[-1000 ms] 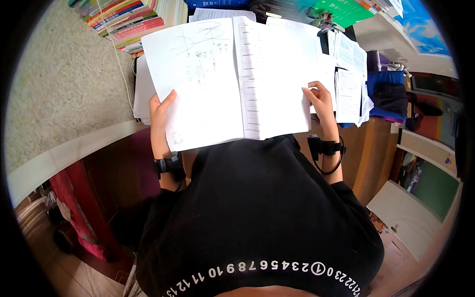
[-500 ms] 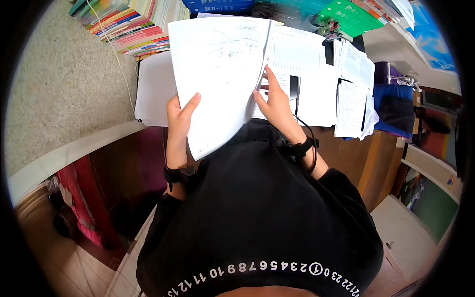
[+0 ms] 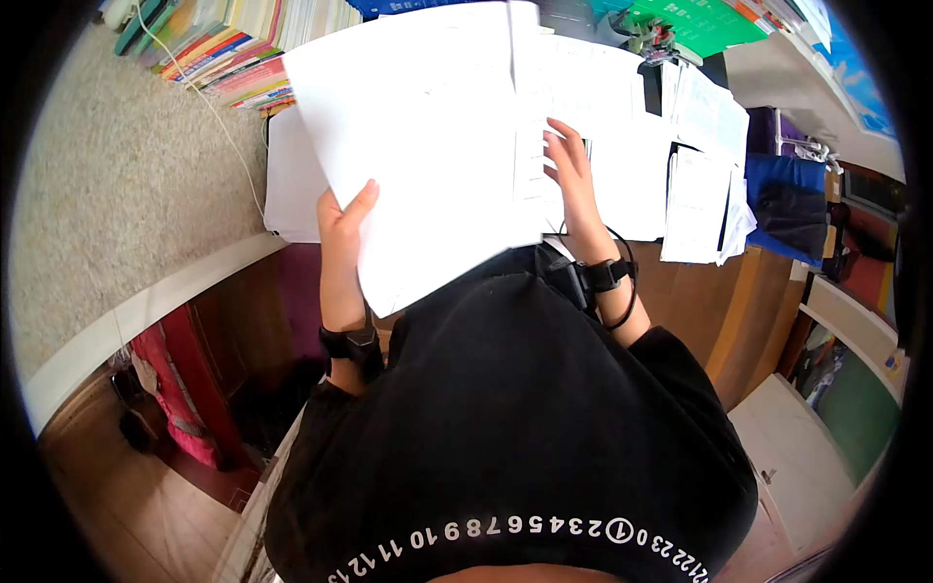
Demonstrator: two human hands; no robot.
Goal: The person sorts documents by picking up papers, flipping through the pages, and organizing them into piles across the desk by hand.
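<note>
A large white paper sheet (image 3: pixel 428 146) with a folded right edge is raised over the desk. My left hand (image 3: pixel 343 223) grips its lower left side, thumb on top and fingers hidden behind. Just right of the folded edge, my right hand (image 3: pixel 573 185) has its fingers apart and holds nothing; whether its fingertips touch the paper is unclear. Printed sheets (image 3: pixel 593 83) lie beyond and beside my right hand. Both wrists wear black bands.
Stacked books (image 3: pixel 233 58) stand at the upper left beside a thin white cable (image 3: pixel 225 121). More printed papers (image 3: pixel 698 199) lie on the right, near a blue cloth-like item (image 3: pixel 777 194). A green folder (image 3: pixel 695 27) is at the back.
Earlier both hands held the spread sheet; my right hand then let go of its right side and moved inward. Since then it has shifted right, and the sheet has opened out wider again.
</note>
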